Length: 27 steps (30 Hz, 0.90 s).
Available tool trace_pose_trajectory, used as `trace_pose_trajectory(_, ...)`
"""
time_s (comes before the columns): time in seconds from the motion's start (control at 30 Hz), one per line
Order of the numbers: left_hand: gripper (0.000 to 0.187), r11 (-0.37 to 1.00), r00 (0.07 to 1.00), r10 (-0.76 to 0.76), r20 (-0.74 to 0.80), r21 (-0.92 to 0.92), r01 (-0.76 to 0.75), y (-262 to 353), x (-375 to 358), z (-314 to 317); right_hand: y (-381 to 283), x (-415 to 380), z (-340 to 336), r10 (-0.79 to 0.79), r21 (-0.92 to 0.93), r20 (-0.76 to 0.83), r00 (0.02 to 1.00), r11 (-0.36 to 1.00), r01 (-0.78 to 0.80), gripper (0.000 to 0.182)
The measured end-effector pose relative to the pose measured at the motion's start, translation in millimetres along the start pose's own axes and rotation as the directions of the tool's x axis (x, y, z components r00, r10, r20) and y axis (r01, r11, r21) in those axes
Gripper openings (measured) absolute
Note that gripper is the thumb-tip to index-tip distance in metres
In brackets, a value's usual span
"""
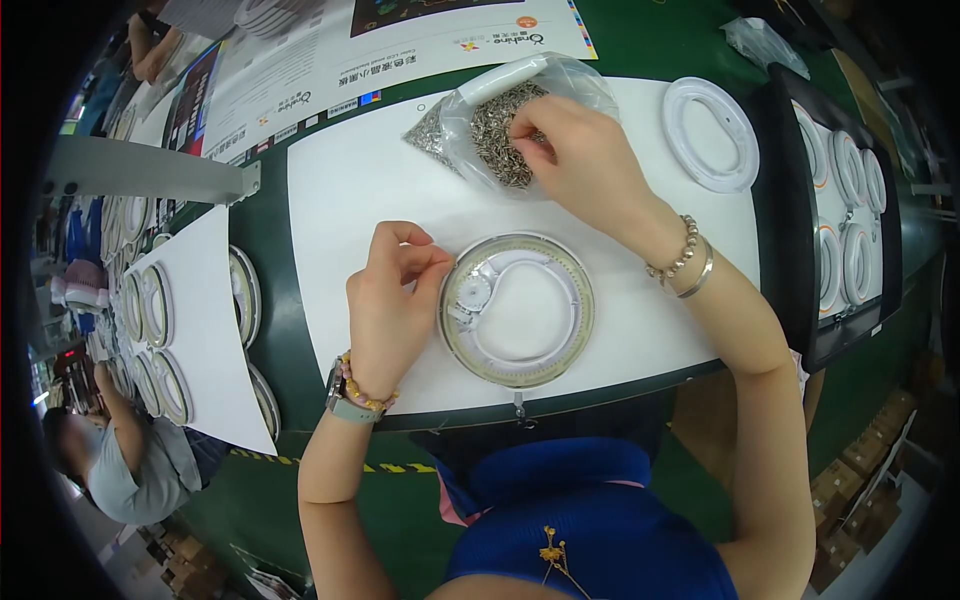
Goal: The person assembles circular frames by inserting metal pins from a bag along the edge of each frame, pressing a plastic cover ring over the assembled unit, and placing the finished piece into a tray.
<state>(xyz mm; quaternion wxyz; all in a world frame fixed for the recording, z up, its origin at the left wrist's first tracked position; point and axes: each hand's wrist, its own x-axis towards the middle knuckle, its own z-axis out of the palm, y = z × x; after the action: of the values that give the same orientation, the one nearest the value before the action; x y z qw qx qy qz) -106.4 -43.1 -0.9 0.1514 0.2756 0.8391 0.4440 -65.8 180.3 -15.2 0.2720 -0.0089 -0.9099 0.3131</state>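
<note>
A round white ring-shaped part (461, 345) with a clear rim and a small round gear piece lies on the white sheet in front of me. My left hand (400, 285) is at its upper left edge, thumb and fingertips pressed together; whatever they hold is too small to make out. Above the ring, a clear plastic bag (455, 125) holds many small metal pieces (495, 125). My right hand (565, 145) reaches into the bag's opening, its fingers pinched at the metal pieces. What lies between those fingertips is hidden.
Another white ring (678, 125) lies at the upper right, beside a black tray (800, 250) of several rings. Several more rings (165, 385) lie on the left. A grey metal arm (150, 172) extends in at the left, where a person (150, 460) sits. Printed sheets (400, 60) lie behind.
</note>
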Motion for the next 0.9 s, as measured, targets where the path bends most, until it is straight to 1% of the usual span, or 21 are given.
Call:
trace_pose_trajectory(0.17, 0.02, 0.999, 0.999, 0.039, -0.004, 0.018, -0.039, 2.8, -0.9, 2.2, 1.3, -5.7, -6.2, 0.011, -0.032, 0.031, 0.999, 0.999, -0.01, 0.006)
trace_pose_trajectory(0.27, 0.019, 0.98, 0.984, 0.174, -0.022, 0.098, -0.171, -2.6, -2.5, 6.1, 1.0, -4.5, -7.9, 0.005, -0.043, 0.036, 0.999, 0.999, -0.003, 0.005)
trace_pose_trajectory(0.37, 0.023, 0.96, 0.978, 0.21, 0.015, 0.185, -0.209, -1.6, -2.3, 2.4, 2.6, -0.8, -5.6, 0.014, -0.094, 0.069, 0.997, 0.996, -0.008, 0.005)
trace_pose_trajectory(0.47, 0.017, 0.955, 0.979, 0.157, 0.126, 0.232, -0.183, 6.5, 10.1, -10.5, 6.0, 1.1, -3.3, 0.017, -0.135, 0.104, 0.994, 0.991, -0.003, 0.006)
trace_pose_trajectory(0.5, 0.014, 0.925, 0.966, 0.245, 0.087, 0.276, -0.26, 15.0, 16.1, -11.5, 6.4, 1.1, -3.2, 0.013, -0.14, 0.118, 0.993, 0.99, 0.004, 0.007)
trace_pose_trajectory(0.57, 0.009, 0.844, 0.912, 0.409, 0.01, 0.375, -0.383, 31.4, 33.1, -7.6, 5.2, 1.2, -4.8, 0.059, -0.104, 0.133, 0.989, 0.994, -0.045, 0.005)
trace_pose_trajectory(0.6, 0.008, 0.81, 0.879, 0.476, 0.017, 0.38, -0.446, 33.3, 44.7, -1.4, 4.2, 2.3, -4.7, 0.076, -0.082, 0.143, 0.987, 0.995, -0.065, 0.004)
trace_pose_trajectory(0.67, 0.006, 0.725, 0.796, 0.604, 0.032, 0.393, -0.566, 37.2, 73.4, 10.7, 2.6, 1.5, -6.4, 0.058, -0.055, 0.12, 0.991, 0.997, -0.051, 0.004)
trace_pose_trajectory(0.7, 0.007, 0.694, 0.804, 0.589, 0.086, 0.456, -0.557, 33.6, 85.6, 17.3, 1.3, 0.8, -8.1, 0.05, -0.044, 0.107, 0.993, 0.998, -0.046, 0.005)
trace_pose_trajectory(0.77, 0.009, 0.616, 0.813, 0.548, 0.195, 0.564, -0.55, 23.6, 102.0, 32.7, -3.8, -3.6, -12.2, -0.002, 0.034, 0.016, 1.0, 0.999, 0.001, 0.005)
trace_pose_trajectory(0.8, 0.009, 0.611, 0.818, 0.536, 0.207, 0.574, -0.545, 26.2, 103.4, 35.0, -6.6, -8.0, -15.3, -0.02, 0.07, -0.031, 0.999, 0.997, 0.023, 0.005)
trace_pose_trajectory(0.87, 0.008, 0.598, 0.826, 0.509, 0.241, 0.591, -0.541, 31.0, 106.0, 39.6, -17.8, -20.3, -27.4, 0.043, 0.126, 0.063, 0.997, 0.991, -0.051, 0.005)
trace_pose_trajectory(0.9, 0.007, 0.594, 0.82, 0.523, 0.233, 0.589, -0.547, 30.6, 106.3, 41.7, -22.4, -27.3, -32.4, 0.075, 0.154, 0.111, 0.991, 0.984, -0.092, 0.005)
